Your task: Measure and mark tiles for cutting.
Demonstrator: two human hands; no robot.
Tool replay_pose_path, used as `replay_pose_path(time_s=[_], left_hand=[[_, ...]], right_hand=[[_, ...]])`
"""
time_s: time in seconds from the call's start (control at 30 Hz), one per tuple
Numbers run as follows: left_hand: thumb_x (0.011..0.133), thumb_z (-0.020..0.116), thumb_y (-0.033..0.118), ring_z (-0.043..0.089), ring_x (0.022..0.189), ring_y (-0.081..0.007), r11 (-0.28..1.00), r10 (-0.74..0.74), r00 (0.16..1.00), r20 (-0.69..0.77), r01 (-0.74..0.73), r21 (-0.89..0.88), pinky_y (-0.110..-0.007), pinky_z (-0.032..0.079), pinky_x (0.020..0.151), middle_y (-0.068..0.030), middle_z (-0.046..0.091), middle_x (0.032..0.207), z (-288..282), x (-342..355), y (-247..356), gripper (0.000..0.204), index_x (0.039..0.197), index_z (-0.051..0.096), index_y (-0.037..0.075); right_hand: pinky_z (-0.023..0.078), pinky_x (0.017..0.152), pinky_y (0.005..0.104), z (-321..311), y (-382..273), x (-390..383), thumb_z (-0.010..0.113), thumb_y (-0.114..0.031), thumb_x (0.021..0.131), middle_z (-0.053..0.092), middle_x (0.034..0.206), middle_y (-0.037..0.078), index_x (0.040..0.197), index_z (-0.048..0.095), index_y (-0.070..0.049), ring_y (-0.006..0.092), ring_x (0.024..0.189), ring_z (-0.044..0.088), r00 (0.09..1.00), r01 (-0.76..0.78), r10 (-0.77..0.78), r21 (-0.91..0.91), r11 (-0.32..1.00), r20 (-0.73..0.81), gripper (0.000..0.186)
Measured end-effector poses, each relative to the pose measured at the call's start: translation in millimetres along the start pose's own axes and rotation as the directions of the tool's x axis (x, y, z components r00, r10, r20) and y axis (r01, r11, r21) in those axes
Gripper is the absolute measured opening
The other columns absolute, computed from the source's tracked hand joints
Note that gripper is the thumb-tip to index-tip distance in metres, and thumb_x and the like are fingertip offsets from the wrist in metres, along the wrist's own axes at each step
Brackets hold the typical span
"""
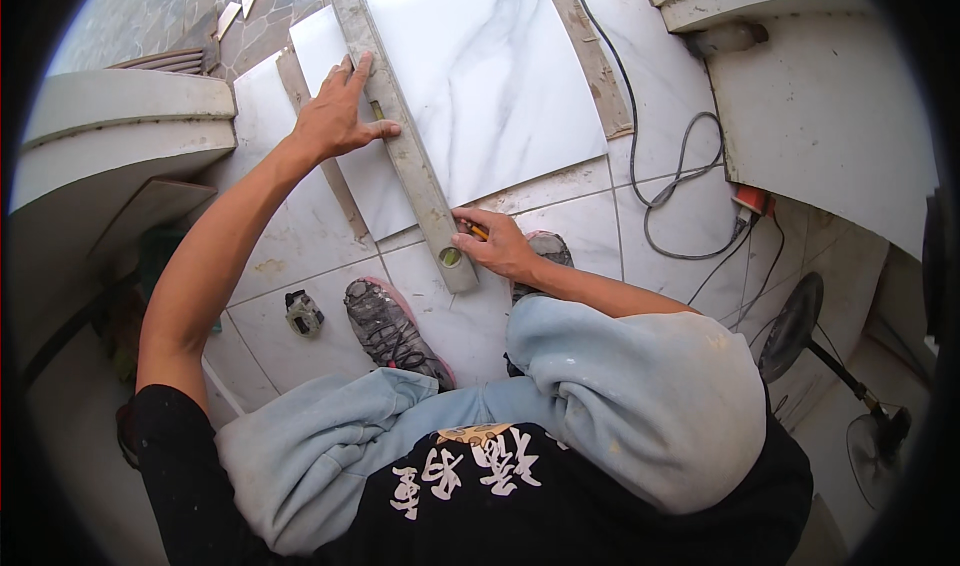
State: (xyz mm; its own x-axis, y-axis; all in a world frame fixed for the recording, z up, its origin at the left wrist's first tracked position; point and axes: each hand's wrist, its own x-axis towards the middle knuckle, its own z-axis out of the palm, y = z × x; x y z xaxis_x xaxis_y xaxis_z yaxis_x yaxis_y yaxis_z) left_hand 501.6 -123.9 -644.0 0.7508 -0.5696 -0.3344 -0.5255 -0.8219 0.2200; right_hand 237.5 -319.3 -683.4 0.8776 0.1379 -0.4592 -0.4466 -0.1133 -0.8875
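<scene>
Here we want the level (418, 176) pinned flat on the white tile (500, 86), left hand (338, 119) spread wide, right hand (500, 248) clamped on the pencil (479, 232), steady by the level's edge.

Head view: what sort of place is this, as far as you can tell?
Likely a porch or entrance used as a work area: a large white marbled slab lies over the tiled floor, a long spirit level rests across it, and irregular stone paving shows beyond.
</scene>
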Motion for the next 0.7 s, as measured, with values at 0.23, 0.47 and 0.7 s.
replay_pose_path(time_s=[0.23,0.47,0.7], left_hand=[[0.068,0.074,0.075,0.026,0.146,-0.0442,1.0,0.001,1.0,-0.004,-0.001,-0.007,-0.05,0.03,0.118,-0.0307,0.024,0.157,1,-1,0,0.124,0.16,0.017,0.015],[0.066,0.073,0.077,0.027,0.146,-0.0439,1.0,-0.011,1.0,-0.007,0.011,-0.004,-0.051,0.032,0.117,-0.0306,0.024,0.157,2,-1,-1,0.125,0.16,0.017,0.015],[0.067,0.071,0.079,0.027,0.146,-0.0437,1.0,-0.017,1.0,-0.014,0.017,0.022,-0.051,0.033,0.116,-0.029,0.025,0.158,2,-1,1,0.124,0.16,0.017,0.017]], right_hand=[[0.047,0.084,0.0248,4,11,0,0.067,-0.012,0.091,0.063,0.101,0.005,0.131,0.058,0.006,0.0094,0.092,0.055,0.999,0.033,-0.032,0.046,0.998,-0.018,0.045],[0.046,0.085,0.0235,3,14,1,0.067,-0.01,0.092,0.061,0.103,0.004,0.132,0.057,0.008,0.0093,0.094,0.054,1.0,0.026,-0.027,0.086,0.996,0.005,0.045],[0.046,0.086,0.0233,1,14,2,0.066,-0.008,0.092,0.061,0.104,0.004,0.132,0.056,0.008,0.0092,0.095,0.054,1.0,0.019,-0.021,0.068,0.997,0.022,0.044]])
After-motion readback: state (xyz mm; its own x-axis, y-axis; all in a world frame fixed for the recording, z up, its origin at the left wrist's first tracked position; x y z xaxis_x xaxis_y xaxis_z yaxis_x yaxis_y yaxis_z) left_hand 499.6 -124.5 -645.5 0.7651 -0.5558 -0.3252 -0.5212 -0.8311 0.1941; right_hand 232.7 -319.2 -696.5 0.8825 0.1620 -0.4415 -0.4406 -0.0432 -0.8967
